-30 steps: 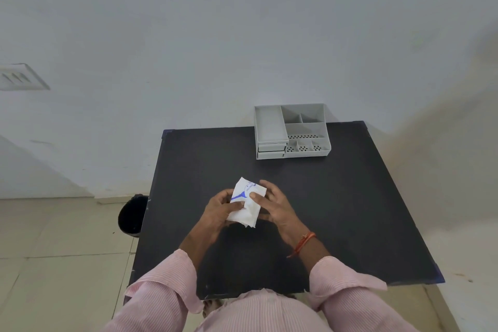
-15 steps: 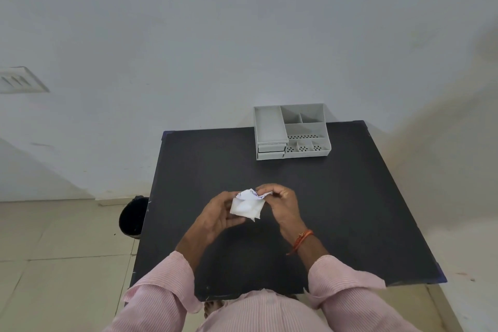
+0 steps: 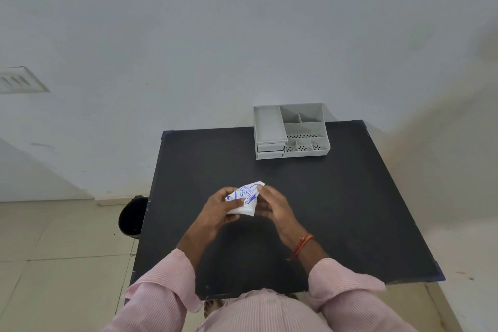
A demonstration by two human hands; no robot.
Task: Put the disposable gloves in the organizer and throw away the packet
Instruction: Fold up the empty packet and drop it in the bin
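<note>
packet (image 3: 244,198) now torn open at top | both hands' fingers (image 3: 265,191) pinching it | gloves not yet out | organizer (image 3: 291,131) empty

White, blue-printed packet (image 3: 244,198); grey organizer (image 3: 291,131); seemingly black bin (image 3: 133,215).

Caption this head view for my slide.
Both hands hold the glove packet over the black table; organizer waits.

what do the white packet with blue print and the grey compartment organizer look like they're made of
White packet with blue print: probably thin paper or plastic film, since it creases and crumples between both hands. Grey compartment organizer: likely matte moulded plastic, with rigid thin walls and perforated floors.
</note>
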